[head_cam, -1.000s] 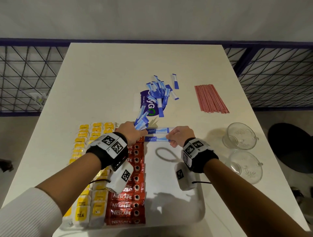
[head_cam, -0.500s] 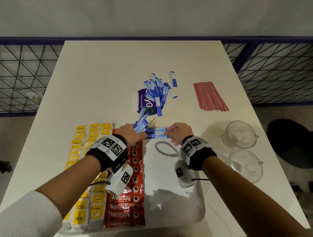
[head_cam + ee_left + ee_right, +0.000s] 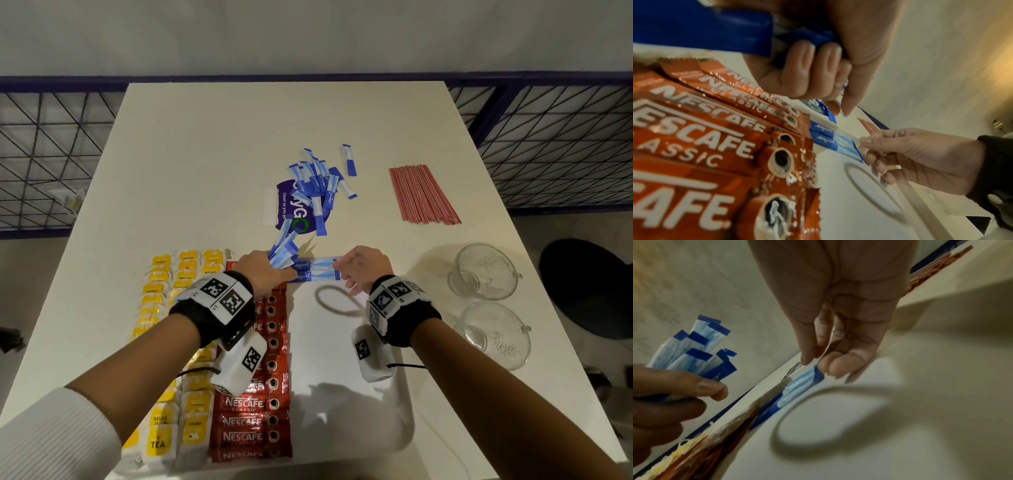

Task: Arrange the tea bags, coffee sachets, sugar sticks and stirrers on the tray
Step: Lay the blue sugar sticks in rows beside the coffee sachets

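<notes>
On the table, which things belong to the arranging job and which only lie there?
For the job:
tray
tea bags
coffee sachets
sugar sticks on the tray
sugar sticks gripped in the left hand
loose sugar sticks
stirrers

Only lying there:
two glass cups
purple packet

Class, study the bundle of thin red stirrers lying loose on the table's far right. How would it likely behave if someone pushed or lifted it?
The thin red stirrers lie loose with no band visible, so a push would probably scatter them. They look slim and round, so single ones may roll on the smooth white table. Each probably weighs very little.
</notes>
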Available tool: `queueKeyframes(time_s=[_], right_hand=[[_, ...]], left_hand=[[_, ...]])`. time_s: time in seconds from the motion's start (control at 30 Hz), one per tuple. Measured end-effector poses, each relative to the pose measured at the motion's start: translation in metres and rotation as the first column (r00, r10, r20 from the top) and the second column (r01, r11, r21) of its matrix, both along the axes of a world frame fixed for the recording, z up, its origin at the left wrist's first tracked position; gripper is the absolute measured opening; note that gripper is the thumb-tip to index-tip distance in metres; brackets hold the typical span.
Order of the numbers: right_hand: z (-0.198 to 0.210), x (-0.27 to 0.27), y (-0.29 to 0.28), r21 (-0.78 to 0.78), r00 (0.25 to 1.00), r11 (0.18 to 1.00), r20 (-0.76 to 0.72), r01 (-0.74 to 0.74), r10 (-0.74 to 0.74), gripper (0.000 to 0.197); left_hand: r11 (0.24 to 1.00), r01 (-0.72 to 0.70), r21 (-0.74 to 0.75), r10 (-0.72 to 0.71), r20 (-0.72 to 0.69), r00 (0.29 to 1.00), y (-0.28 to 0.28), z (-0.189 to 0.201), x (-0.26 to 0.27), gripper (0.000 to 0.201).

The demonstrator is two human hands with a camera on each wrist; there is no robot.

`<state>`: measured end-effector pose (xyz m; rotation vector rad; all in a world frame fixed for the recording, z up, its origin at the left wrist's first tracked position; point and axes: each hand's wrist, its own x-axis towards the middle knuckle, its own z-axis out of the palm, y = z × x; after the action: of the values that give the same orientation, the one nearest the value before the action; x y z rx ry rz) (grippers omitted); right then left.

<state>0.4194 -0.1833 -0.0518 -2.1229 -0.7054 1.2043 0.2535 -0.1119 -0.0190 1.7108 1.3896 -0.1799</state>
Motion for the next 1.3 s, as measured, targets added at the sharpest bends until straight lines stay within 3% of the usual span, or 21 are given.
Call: queueKeyframes(time_s=[0.13,0.27,0.47,0.7,0.83,1.0,1.3], right_hand=[[0.019,-0.002,-0.002,0.126,0.989,0.991,-0.138,-0.037,0.054,0.015],[0.044,-0.006,-0.002,0.225,0.922,0.963,-0.32,-0.151,0.22,0.017],[0.064,-0.012,0.0,0.28,0.904,0.94,-0.319,-0.197,0.284,0.014],[0.067,-0.019,-0.002,0.324,0.928,0.921,-0.226,-0.217,0.298,0.013],[0.068,-0.022,0.0,0.369,0.956,0.91,-0.144,-0.189,0.257,0.013],[0.07,-0.019,-0.002,0.394,0.953,0.914,-0.231,-0.094,0.198,0.007],[0.063,-0.026,-0.013,0.333,0.956,0.927,-0.172,-0.171,0.238,0.007]], left_hand=[[0.991,-0.002,-0.134,0.02,0.133,0.991,-0.005,0.009,0.001,0.021],[0.96,0.069,-0.27,0.011,0.286,0.958,-0.009,0.019,0.002,0.029],[0.956,0.128,-0.265,-0.041,0.311,0.949,-0.009,0.033,-0.003,0.035],[0.911,0.087,-0.403,0.127,0.475,0.871,-0.016,0.044,-0.016,0.025],[0.914,0.069,-0.399,0.149,0.49,0.859,-0.018,0.047,-0.024,0.025],[0.911,0.028,-0.411,0.189,0.476,0.859,-0.014,0.044,-0.036,0.036],[0.919,0.006,-0.393,0.211,0.506,0.836,-0.016,0.042,-0.046,0.035]])
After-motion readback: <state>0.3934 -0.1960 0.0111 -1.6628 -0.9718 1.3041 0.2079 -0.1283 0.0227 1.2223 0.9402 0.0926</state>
